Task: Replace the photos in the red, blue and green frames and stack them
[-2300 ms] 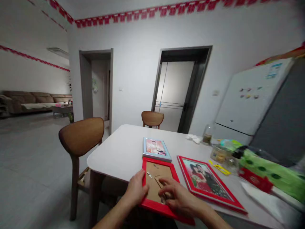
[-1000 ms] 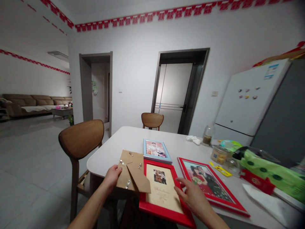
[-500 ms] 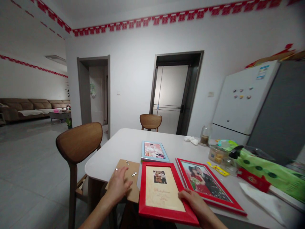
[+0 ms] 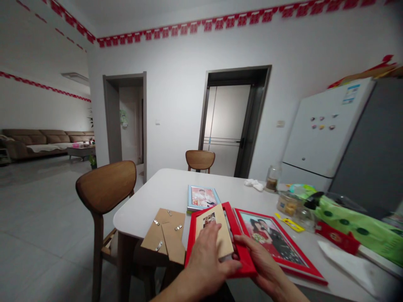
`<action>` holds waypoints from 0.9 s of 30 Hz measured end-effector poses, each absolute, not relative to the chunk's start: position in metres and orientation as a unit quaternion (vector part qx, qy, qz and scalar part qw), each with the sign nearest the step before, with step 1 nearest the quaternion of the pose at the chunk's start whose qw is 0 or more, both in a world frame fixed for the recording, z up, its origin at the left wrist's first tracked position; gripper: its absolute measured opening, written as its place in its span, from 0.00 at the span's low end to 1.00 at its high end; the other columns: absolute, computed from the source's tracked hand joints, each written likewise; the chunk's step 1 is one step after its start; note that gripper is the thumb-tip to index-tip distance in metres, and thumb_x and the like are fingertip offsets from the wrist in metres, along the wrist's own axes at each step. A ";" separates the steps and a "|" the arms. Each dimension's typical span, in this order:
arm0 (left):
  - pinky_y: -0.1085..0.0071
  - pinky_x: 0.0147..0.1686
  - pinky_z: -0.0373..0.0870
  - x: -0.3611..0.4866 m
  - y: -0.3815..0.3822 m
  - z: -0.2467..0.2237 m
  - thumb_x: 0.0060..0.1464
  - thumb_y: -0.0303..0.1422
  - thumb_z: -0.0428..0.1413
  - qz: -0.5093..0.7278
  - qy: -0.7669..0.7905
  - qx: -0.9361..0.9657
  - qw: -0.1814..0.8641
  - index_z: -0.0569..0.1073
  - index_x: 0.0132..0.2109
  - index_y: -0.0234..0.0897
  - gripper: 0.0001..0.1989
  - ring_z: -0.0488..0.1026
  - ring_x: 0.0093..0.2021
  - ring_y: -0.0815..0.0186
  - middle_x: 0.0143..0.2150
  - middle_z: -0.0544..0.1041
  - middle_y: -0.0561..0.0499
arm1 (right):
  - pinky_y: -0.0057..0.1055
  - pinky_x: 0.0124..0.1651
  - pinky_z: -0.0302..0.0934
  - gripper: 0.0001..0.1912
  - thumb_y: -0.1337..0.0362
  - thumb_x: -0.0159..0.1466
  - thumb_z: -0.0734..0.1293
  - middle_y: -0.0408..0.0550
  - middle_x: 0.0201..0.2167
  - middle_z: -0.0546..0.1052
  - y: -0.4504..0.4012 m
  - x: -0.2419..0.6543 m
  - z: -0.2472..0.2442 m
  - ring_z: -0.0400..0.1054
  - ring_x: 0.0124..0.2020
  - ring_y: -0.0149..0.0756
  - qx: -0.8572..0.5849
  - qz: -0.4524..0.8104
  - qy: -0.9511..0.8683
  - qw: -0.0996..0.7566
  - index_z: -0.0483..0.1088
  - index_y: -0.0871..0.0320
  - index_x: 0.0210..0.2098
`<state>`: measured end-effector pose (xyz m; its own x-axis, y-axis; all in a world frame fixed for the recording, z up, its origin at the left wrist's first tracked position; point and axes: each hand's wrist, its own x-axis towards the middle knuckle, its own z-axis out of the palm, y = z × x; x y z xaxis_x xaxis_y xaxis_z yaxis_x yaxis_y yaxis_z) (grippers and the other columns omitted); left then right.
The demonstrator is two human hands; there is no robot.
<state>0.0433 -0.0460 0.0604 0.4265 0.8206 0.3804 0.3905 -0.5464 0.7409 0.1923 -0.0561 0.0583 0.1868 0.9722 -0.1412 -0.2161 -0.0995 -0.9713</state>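
Across from the backing board [image 4: 157, 238] to the cream card [image 4: 224, 237] goes the left hand [image 4: 206, 256] since the earlier frame, and the card, flat in the red frame [image 4: 247, 263] then, now stands askew and partly lifted out of it. Leftmost, the board lies with its metal clips upward and seems to overhang the near edge of the white table [image 4: 143, 205]; sliding it inward would be prudent, lest an elbow knock it. Next, beyond the frame, the blue-framed photo [image 4: 201, 197] lies flat, near enough to warrant care. The left hand lies spread over the card, thumb near its lower right corner; whether it truly pinches the card I cannot tell. Raising the card by its edges, evenly, should spare it a crease. The right hand [image 4: 260, 262] holds the frame's right rail, thumb uppermost; a firm, level grip should keep any loose pane from sliding. Rightmost, the larger red-framed photo [image 4: 277, 241] lies just beside the frame, so lifting upward rather than rightward looks safer
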 end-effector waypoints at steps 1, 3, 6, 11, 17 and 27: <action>0.62 0.55 0.51 0.051 -0.051 0.062 0.42 0.34 0.56 0.386 0.365 0.807 0.259 0.56 0.56 0.34 0.32 0.53 0.56 0.56 0.57 0.57 0.45 | 0.28 0.25 0.62 0.09 0.61 0.47 0.64 0.46 0.20 0.74 -0.057 0.190 0.060 0.67 0.20 0.33 -0.519 0.523 -0.370 0.566 0.66 0.61 0.24; 0.63 0.53 0.53 0.057 -0.056 0.066 0.47 0.29 0.50 0.411 0.336 0.824 0.197 0.58 0.54 0.35 0.25 0.57 0.53 0.58 0.53 0.62 0.45 | 0.29 0.27 0.62 0.10 0.60 0.46 0.64 0.46 0.21 0.74 -0.058 0.189 0.063 0.68 0.23 0.34 -0.511 0.526 -0.377 0.565 0.66 0.61 0.25; 0.66 0.47 0.60 0.044 -0.051 0.072 0.49 0.24 0.44 0.459 0.327 0.814 0.139 0.59 0.52 0.36 0.21 0.63 0.46 0.62 0.45 0.68 0.46 | 0.27 0.25 0.61 0.11 0.58 0.47 0.64 0.46 0.22 0.74 -0.060 0.194 0.063 0.67 0.23 0.33 -0.536 0.506 -0.411 0.537 0.67 0.60 0.26; 0.70 0.35 0.67 -0.008 -0.034 0.066 0.47 0.25 0.44 0.557 0.440 0.686 0.161 0.62 0.48 0.37 0.19 0.67 0.36 0.65 0.38 0.67 0.48 | 0.28 0.30 0.61 0.15 0.58 0.48 0.61 0.46 0.22 0.74 -0.057 0.218 0.043 0.68 0.27 0.37 -0.627 0.396 -0.474 0.475 0.68 0.61 0.31; 0.70 0.31 0.67 -0.047 -0.025 0.011 0.45 0.30 0.47 0.551 0.512 0.631 0.192 0.63 0.45 0.35 0.17 0.67 0.32 0.65 0.41 0.66 0.47 | 0.30 0.32 0.59 0.30 0.55 0.48 0.59 0.50 0.24 0.75 -0.048 0.241 0.007 0.68 0.28 0.40 -0.728 0.211 -0.557 0.339 0.64 0.72 0.44; 0.68 0.43 0.64 -0.059 -0.028 -0.009 0.47 0.31 0.45 0.391 0.561 0.720 0.122 0.63 0.48 0.36 0.18 0.66 0.45 0.61 0.46 0.68 0.46 | 0.31 0.33 0.58 0.27 0.55 0.51 0.56 0.53 0.27 0.75 -0.052 0.240 0.006 0.68 0.30 0.42 -0.751 0.093 -0.607 0.242 0.66 0.69 0.43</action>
<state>-0.0585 -0.0277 -0.0092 0.0657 0.9025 0.4257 0.7119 -0.3413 0.6138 0.2401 -0.0521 0.0059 0.2467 0.9569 0.1534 0.8664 -0.1469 -0.4773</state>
